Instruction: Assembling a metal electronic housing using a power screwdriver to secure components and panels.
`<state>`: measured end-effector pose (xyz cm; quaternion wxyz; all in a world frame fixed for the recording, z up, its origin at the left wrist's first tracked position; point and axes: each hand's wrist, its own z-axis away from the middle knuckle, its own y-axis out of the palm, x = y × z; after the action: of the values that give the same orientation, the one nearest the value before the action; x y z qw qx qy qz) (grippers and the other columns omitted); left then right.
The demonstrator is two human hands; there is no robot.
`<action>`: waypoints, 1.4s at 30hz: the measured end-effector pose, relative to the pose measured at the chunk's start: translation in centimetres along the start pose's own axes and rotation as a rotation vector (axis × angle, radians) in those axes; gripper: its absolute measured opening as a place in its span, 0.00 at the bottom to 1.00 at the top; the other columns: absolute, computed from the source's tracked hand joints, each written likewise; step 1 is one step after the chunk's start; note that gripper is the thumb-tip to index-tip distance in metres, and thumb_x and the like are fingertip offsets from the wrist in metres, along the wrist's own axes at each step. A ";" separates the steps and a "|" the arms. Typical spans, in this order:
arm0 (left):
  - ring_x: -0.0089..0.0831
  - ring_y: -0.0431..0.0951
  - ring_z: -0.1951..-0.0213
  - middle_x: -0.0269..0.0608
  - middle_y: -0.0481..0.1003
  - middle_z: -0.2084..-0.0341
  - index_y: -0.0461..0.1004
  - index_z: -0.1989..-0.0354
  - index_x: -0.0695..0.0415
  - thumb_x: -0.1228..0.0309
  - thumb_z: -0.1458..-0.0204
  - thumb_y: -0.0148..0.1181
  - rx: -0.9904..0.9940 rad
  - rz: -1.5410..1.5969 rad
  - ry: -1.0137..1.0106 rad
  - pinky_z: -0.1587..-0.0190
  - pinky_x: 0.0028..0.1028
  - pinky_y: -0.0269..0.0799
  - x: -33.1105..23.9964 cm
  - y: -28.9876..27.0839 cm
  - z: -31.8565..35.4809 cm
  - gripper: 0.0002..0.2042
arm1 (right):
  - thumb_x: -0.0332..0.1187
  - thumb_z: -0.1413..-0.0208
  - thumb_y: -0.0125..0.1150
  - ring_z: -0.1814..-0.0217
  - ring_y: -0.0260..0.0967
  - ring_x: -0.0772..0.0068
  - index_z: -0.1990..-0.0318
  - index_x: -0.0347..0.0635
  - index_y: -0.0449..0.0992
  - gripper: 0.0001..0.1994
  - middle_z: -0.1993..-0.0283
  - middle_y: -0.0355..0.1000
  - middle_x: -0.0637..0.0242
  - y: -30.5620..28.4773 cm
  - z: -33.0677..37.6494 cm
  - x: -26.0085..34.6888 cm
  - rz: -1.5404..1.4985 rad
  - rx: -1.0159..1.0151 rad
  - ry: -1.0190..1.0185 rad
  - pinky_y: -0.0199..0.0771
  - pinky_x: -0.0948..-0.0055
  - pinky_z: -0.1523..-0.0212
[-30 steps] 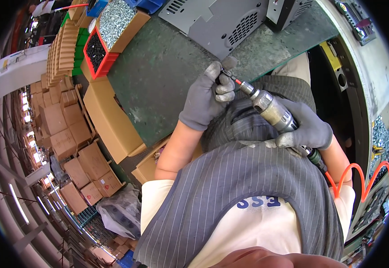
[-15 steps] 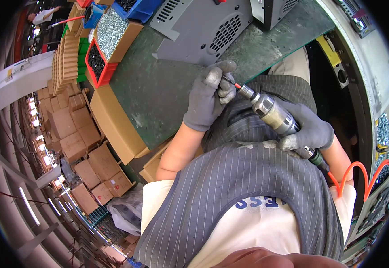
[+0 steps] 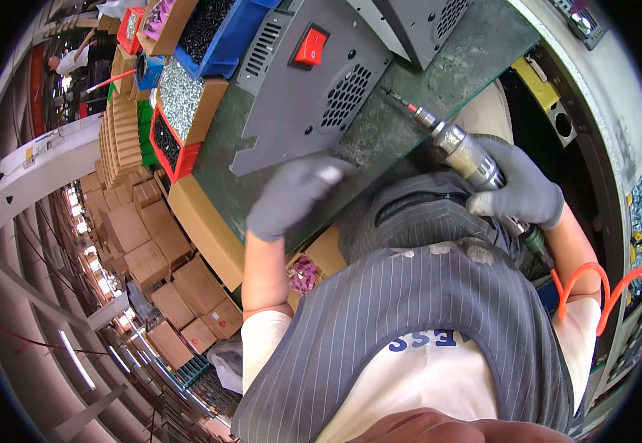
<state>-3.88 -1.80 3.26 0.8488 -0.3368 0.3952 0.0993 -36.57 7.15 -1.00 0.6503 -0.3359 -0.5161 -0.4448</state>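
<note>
My right hand point(image 3: 520, 184), in a grey glove, is wrapped round a pneumatic screwdriver point(image 3: 472, 159). The tool's bit points up and left over the bench, and a coiled orange air hose point(image 3: 583, 275) trails from its rear end. My left hand point(image 3: 295, 196), also gloved, is smeared by motion near the lower edge of a grey metal panel point(image 3: 302, 103). Its fingers cannot be made out, nor whether anything is in them. The panel has a red rocker switch point(image 3: 311, 47) and a hexagonal vent grid. A second grey vented panel point(image 3: 428, 26) stands beyond it.
Left of the panel are a blue bin point(image 3: 221, 44) of black screws, a cardboard box point(image 3: 206, 103) of silver screws and a red bin point(image 3: 177, 151) of dark screws. The green bench top point(image 3: 446, 81) ends in front of me. Cartons point(image 3: 136, 229) are stacked at left.
My left hand has left the screwdriver's bit and moved left and down. The screwdriver has shifted slightly right and up in my right hand. The view has shifted, showing more of the panel.
</note>
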 end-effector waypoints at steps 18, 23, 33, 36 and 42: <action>0.20 0.73 0.65 0.36 0.75 0.65 0.72 0.53 0.65 0.64 0.44 0.51 -0.257 0.416 0.077 0.62 0.22 0.69 0.3 -1.6 -10.3 0.17 | 0.41 0.62 0.71 0.64 0.64 0.76 0.54 0.32 0.70 0.29 0.67 0.69 0.67 -1.1 -3.3 0.6 -0.017 0.063 0.075 0.66 0.73 0.59; 0.19 0.73 0.66 0.35 0.74 0.67 0.73 0.54 0.64 0.64 0.45 0.51 -0.181 0.404 0.067 0.63 0.22 0.70 0.8 -2.6 -10.1 0.17 | 0.42 0.64 0.72 0.64 0.65 0.75 0.54 0.33 0.70 0.30 0.66 0.70 0.67 -1.7 -3.1 1.3 -0.064 0.072 0.097 0.66 0.73 0.59; 0.38 0.72 0.52 0.51 0.69 0.51 0.56 0.40 0.66 0.57 0.40 0.39 -0.670 0.649 0.278 0.49 0.32 0.67 -1.3 -20.0 -13.3 0.27 | 0.37 0.65 0.74 0.61 0.62 0.79 0.49 0.34 0.68 0.33 0.62 0.69 0.70 -0.3 -0.2 -1.3 -0.217 0.061 0.182 0.65 0.75 0.56; 0.43 0.65 0.42 0.55 0.61 0.42 0.49 0.37 0.66 0.60 0.41 0.39 -0.663 0.547 0.201 0.42 0.34 0.61 0.6 -23.3 -14.7 0.28 | 0.38 0.66 0.75 0.61 0.62 0.79 0.49 0.34 0.68 0.34 0.61 0.69 0.70 -0.1 1.1 -1.2 -0.207 0.030 0.207 0.65 0.75 0.56; 0.41 0.69 0.45 0.52 0.71 0.50 0.69 0.48 0.62 0.74 0.54 0.47 -0.949 -0.365 0.339 0.42 0.34 0.61 6.3 -23.8 -17.4 0.21 | 0.38 0.68 0.74 0.62 0.63 0.80 0.52 0.34 0.69 0.33 0.63 0.68 0.72 -3.1 7.3 1.5 -0.181 -0.205 0.409 0.66 0.77 0.59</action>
<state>0.18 -31.63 2.28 0.5310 -0.7581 0.3734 0.0622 -42.00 12.14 2.16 0.6614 -0.2554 -0.3539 -0.6100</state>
